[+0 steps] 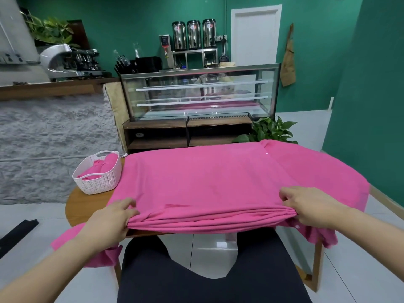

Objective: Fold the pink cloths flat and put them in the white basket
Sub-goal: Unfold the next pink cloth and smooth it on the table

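Progress: pink cloth [209, 176] spread on tabletop [87, 204], unfolded | left hand [113, 217], right hand [310, 206] grip clamped on its near-edge gathers | white basket [98, 182], far-left corner, holds folded cloths [102, 167].

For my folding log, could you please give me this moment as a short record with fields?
cloth: large pink cloth spread over the wooden table, near edge bunched
left hand: grips the bunched near edge
right hand: grips the same edge
basket: white basket on the table's far left, folded pink cloths inside
stage: fold not yet done
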`<action>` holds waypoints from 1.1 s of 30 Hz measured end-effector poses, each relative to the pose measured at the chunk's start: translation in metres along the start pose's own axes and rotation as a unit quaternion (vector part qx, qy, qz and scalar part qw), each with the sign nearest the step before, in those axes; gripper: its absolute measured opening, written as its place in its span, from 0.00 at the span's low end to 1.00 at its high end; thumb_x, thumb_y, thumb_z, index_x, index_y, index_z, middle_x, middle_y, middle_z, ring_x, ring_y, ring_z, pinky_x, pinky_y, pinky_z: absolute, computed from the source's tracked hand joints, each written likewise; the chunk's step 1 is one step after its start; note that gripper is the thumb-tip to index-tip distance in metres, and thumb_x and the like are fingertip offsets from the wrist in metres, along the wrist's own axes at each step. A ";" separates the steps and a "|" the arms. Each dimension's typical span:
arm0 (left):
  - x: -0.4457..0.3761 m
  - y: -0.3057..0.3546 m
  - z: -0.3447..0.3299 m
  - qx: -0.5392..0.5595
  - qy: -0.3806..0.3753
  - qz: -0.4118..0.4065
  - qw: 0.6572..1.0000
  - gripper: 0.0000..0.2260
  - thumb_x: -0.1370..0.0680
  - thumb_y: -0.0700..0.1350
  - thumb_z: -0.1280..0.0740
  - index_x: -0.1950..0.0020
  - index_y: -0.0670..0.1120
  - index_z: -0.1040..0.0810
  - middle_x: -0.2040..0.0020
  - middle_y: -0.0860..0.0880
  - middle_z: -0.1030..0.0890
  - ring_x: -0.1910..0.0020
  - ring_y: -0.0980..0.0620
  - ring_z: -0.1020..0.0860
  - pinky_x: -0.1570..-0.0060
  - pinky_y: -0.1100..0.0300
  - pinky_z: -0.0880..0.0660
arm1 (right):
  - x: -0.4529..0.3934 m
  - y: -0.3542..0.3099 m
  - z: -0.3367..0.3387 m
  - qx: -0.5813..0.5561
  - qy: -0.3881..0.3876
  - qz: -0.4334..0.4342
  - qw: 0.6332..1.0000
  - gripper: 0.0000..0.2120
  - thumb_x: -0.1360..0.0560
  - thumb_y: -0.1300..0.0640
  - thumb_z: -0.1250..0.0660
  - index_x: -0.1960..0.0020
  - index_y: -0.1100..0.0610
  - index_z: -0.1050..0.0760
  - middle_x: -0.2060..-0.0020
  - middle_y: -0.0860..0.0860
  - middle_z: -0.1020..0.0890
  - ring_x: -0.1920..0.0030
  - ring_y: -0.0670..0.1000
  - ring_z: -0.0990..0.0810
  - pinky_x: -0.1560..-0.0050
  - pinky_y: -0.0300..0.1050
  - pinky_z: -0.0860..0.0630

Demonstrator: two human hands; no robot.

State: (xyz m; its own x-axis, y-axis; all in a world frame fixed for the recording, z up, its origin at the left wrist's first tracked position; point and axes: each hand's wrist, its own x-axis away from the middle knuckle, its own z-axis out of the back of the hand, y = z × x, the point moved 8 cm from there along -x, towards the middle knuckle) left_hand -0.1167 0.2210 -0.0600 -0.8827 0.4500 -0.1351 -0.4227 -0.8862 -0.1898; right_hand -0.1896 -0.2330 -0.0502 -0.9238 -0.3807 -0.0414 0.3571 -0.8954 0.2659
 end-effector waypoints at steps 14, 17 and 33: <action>0.003 -0.013 -0.005 0.082 -0.001 0.032 0.996 0.21 0.34 0.46 0.31 0.41 0.57 0.24 0.53 0.55 0.20 0.53 0.48 0.19 0.60 0.55 0.24 | 0.007 -0.008 0.002 -0.063 -0.014 0.004 0.998 0.22 0.28 0.33 0.46 0.45 0.46 0.26 0.52 0.44 0.22 0.57 0.49 0.22 0.53 0.46 0.25; 0.005 -0.004 -0.001 0.079 0.025 0.020 0.996 0.28 0.34 0.70 0.35 0.38 0.58 0.23 0.51 0.58 0.21 0.54 0.52 0.19 0.60 0.57 0.24 | 0.006 -0.006 -0.006 -0.009 -0.080 -0.020 0.997 0.20 0.26 0.31 0.42 0.47 0.44 0.26 0.50 0.42 0.26 0.62 0.46 0.26 0.56 0.44 0.27; 0.005 0.009 0.006 0.004 -0.042 0.053 0.998 0.07 0.25 0.51 0.34 0.47 0.56 0.27 0.62 0.57 0.28 0.58 0.53 0.29 0.61 0.59 0.33 | 0.001 -0.005 -0.008 -0.102 -0.068 -0.016 0.992 0.07 0.30 0.52 0.39 0.52 0.44 0.30 0.60 0.43 0.20 0.58 0.49 0.22 0.54 0.46 0.26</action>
State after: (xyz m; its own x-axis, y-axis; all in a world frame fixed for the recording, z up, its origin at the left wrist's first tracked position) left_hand -0.1266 0.2147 -0.0564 -0.9365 0.3432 -0.0718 -0.3275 -0.9294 -0.1701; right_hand -0.1906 -0.2310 -0.0591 -0.9401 -0.3293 0.0880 0.3353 -0.9398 0.0657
